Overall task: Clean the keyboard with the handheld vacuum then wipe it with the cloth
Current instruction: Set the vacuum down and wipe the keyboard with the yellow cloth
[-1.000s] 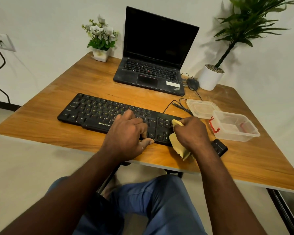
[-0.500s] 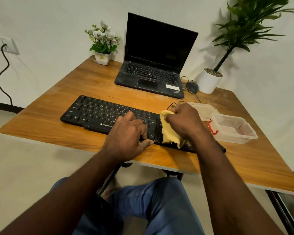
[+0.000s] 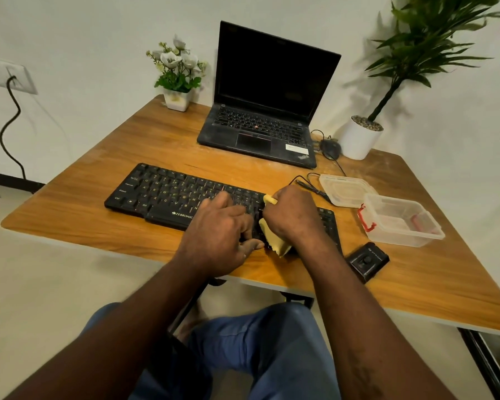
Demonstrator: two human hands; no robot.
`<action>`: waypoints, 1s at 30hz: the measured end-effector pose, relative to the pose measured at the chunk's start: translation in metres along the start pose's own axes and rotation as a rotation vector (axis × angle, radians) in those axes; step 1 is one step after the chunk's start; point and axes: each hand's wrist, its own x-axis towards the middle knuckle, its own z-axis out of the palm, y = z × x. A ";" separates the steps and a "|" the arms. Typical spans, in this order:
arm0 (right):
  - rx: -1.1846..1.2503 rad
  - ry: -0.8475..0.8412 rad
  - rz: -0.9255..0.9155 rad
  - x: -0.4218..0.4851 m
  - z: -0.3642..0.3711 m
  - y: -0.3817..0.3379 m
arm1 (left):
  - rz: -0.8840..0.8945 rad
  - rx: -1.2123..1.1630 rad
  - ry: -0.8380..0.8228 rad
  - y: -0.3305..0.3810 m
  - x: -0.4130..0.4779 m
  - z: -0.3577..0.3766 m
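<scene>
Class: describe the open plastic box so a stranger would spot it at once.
Start at the wooden table and go to its right side, past the black keyboard. The plastic box sits there, nearer than the flat clear lid; only it is deep, with red clips.

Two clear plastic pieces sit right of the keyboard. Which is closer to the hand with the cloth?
The flat lid, just beyond the right hand gripping the cloth; the deeper tub with red clips sits farther right.

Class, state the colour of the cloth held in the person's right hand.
Pale yellow. The cloth shows best in the head view, gripped by the right hand.
</scene>
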 end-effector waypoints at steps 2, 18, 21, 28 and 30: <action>0.000 0.000 -0.005 -0.007 0.001 0.002 | -0.013 0.005 -0.012 0.001 0.000 -0.001; -0.041 0.080 -0.154 0.041 -0.035 0.006 | 0.003 -0.024 -0.018 0.000 -0.001 -0.001; -0.165 -0.021 -0.201 0.051 -0.014 -0.003 | 0.003 -0.035 -0.004 -0.001 0.000 -0.002; -0.238 0.039 -0.212 0.038 0.007 0.000 | 0.014 -0.012 0.009 -0.001 0.000 0.001; -0.235 0.019 -0.200 0.035 0.005 0.003 | 0.018 -0.016 0.010 -0.002 0.000 0.002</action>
